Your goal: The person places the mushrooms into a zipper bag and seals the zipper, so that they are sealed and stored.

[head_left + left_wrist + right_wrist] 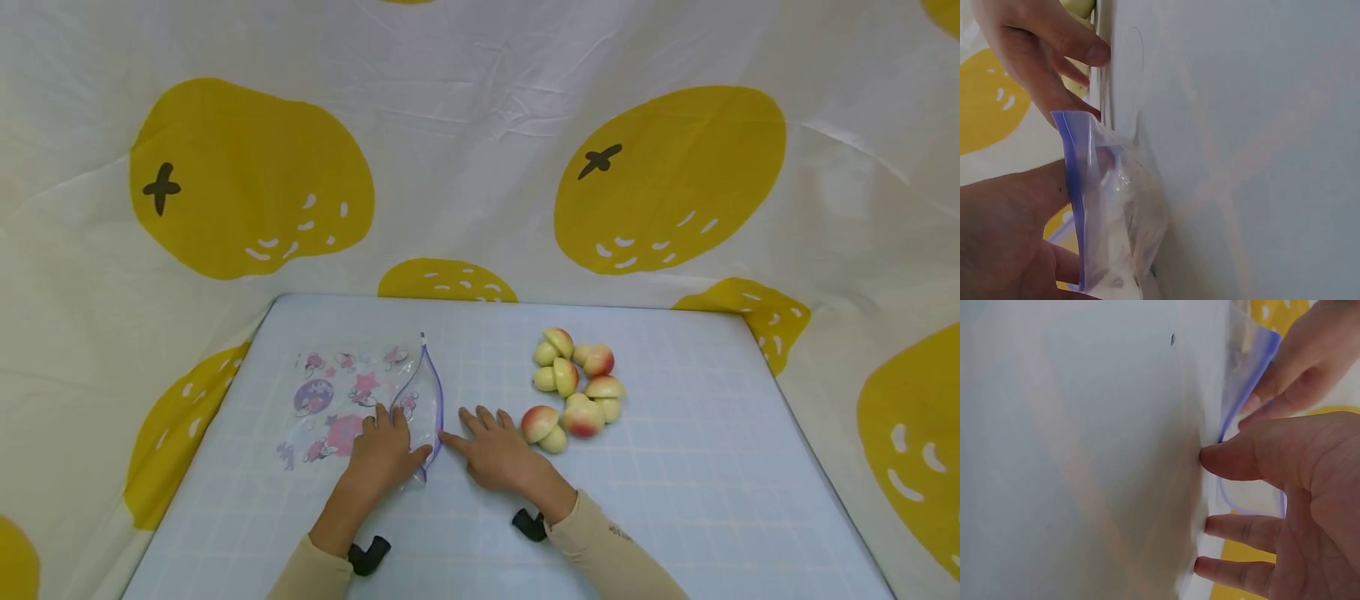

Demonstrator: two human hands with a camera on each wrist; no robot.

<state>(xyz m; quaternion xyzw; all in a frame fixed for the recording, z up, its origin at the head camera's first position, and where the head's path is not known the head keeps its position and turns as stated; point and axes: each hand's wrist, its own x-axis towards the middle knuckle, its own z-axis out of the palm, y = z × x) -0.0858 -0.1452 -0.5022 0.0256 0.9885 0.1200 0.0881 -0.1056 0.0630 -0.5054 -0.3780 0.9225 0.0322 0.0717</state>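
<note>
A clear zip bag (347,433) with pink and purple cartoon prints lies flat on the left half of the table. Its purple-edged mouth (441,392) bows apart on the right side. My left hand (381,454) rests at that mouth with fingers extended. In the left wrist view, the thumb shows through the clear plastic, behind the purple zip strip (1074,187). Just right of the bag, my right hand (495,454) is spread, its fingertips on the table and one finger right at the purple edge. Mushroom-shaped pieces (583,415) lie beyond the right hand.
Several yellow-and-red mushroom pieces (557,377) form a loose cluster right of centre. The table (712,467) has a pale checked cover. Behind it hangs a white cloth (465,167) with large yellow fruit prints. A black wrist mount (369,556) sticks out below the left sleeve.
</note>
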